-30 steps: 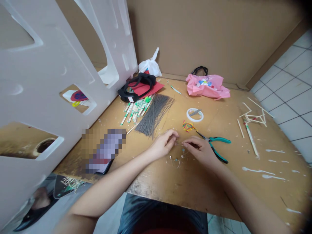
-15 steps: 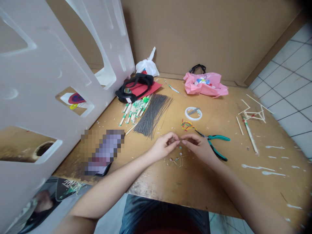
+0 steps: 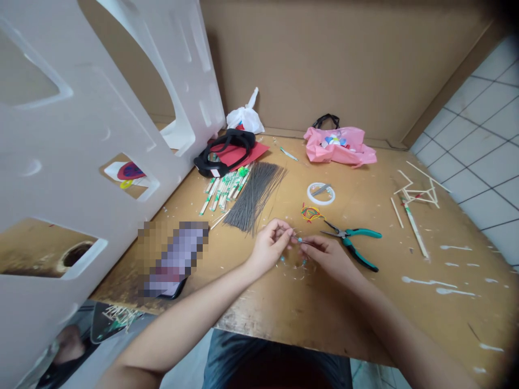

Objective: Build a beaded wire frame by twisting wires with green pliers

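My left hand [image 3: 272, 246] pinches a thin, clear beaded string [image 3: 300, 240] between thumb and fingertips. Just to its right, my right hand [image 3: 324, 254] grips the same string, with a blue bead showing between the two hands. Loops of the string hang below my fingers over the table, carrying several small blue and pale beads. Whether the strand is wire or thread I cannot tell. Close to my right hand lie teal-handled pliers [image 3: 359, 233] with their jaws apart. Beyond my fingers sits a small tangle of coloured cords [image 3: 311, 212].
A white ring dish [image 3: 321, 193] stands behind the cords. Grey wires [image 3: 254, 200], wrapped chopsticks [image 3: 219, 192] and a black headset strap [image 3: 225, 154] lie back left. A phone [image 3: 176, 262] is at left, a pink bag [image 3: 340, 147] at the back, a stick frame [image 3: 419, 195] at right.
My hands have drawn slightly apart, and a blue bead now shows between them. The beaded loops below have shifted. The whole view has tilted a little.
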A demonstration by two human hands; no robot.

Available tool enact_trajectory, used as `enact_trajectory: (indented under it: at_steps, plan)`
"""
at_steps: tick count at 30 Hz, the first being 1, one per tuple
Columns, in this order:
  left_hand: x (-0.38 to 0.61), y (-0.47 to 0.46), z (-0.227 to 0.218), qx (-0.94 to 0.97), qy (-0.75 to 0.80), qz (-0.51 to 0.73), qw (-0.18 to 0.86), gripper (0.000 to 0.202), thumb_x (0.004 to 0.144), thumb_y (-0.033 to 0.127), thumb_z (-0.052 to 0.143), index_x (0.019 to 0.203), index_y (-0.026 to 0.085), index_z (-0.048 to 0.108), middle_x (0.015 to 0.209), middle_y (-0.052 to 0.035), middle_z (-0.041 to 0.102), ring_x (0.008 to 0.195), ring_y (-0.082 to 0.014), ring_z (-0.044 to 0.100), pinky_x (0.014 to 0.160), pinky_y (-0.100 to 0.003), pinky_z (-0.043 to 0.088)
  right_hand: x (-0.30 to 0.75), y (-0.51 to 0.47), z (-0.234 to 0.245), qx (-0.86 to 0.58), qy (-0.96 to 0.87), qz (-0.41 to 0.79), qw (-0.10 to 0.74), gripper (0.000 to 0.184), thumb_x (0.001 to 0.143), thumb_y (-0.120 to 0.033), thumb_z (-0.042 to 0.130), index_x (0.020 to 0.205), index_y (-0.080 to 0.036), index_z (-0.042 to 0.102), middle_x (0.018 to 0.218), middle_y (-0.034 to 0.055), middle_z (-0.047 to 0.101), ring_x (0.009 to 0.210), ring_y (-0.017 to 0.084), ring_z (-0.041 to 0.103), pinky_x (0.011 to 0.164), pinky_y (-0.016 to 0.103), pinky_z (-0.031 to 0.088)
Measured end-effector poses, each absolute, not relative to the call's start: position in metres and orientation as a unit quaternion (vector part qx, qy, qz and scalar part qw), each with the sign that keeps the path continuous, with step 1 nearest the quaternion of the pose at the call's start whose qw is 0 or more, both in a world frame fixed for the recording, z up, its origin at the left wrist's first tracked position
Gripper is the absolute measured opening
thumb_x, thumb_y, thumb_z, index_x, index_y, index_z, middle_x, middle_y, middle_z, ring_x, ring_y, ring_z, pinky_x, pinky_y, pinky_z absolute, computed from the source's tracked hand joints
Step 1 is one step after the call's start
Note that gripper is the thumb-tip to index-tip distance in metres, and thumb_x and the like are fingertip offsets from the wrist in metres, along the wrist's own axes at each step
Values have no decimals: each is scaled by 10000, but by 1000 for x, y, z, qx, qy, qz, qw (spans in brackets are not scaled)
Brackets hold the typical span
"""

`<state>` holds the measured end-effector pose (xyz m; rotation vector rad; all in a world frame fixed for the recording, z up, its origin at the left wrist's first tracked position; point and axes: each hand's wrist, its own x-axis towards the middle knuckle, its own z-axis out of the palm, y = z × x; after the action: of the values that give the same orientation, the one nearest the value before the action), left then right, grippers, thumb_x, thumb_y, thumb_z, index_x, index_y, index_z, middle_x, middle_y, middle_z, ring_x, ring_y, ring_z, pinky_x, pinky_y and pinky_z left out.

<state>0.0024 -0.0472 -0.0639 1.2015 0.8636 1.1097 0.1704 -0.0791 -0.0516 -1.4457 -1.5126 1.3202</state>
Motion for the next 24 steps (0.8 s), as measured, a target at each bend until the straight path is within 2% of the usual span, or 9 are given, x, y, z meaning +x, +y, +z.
enact_trajectory:
  at_steps: [4, 7, 12, 19, 21, 24]
  plan:
    - [4, -49, -64, 528, 396, 491, 568, 244, 773, 375, 645, 790, 152, 546, 747, -18, 650, 679, -103, 603, 645, -225, 475, 167, -80, -51, -551, -576, 505, 332, 291, 813, -455, 539, 779, -177, 615, 613, 3, 632, 610, 153, 602, 651, 296, 459]
    - [4, -48, -62, 521, 419, 492, 558, 220, 758, 344, 655, 771, 146, 560, 736, -19, 647, 651, -93, 561, 625, -216, 438, 169, -82, -49, -557, -574, 500, 333, 288, 815, -462, 535, 810, -181, 603, 586, -15, 600, 573, 146, 589, 590, 276, 439]
    - [4, -46, -60, 474, 409, 496, 602, 277, 703, 372, 695, 751, 152, 533, 736, -20, 643, 638, -96, 553, 599, -216, 425, 172, -84, -50, -571, -568, 489, 335, 293, 829, -466, 512, 818, -185, 591, 556, -19, 589, 529, 135, 559, 531, 260, 407]
    - [-1, -47, -58, 535, 373, 456, 605, 233, 749, 352, 668, 791, 143, 573, 667, -4, 619, 601, -88, 536, 612, -218, 431, 172, -84, -48, -579, -535, 511, 342, 238, 819, -413, 511, 751, -194, 572, 482, -47, 516, 460, 121, 535, 471, 242, 388]
    - [-2, -47, -58, 576, 357, 445, 585, 203, 789, 330, 626, 859, 141, 613, 665, -2, 614, 581, -87, 527, 597, -218, 426, 172, -84, -46, -584, -528, 515, 340, 221, 801, -396, 521, 735, -192, 574, 472, -54, 489, 446, 122, 528, 470, 247, 408]
    - [-4, -48, -59, 662, 339, 441, 502, 174, 838, 276, 565, 906, 149, 663, 747, -36, 648, 640, -104, 558, 614, -226, 430, 172, -86, -46, -585, -516, 524, 342, 202, 772, -373, 521, 752, -185, 593, 465, -66, 453, 428, 125, 516, 478, 263, 439]
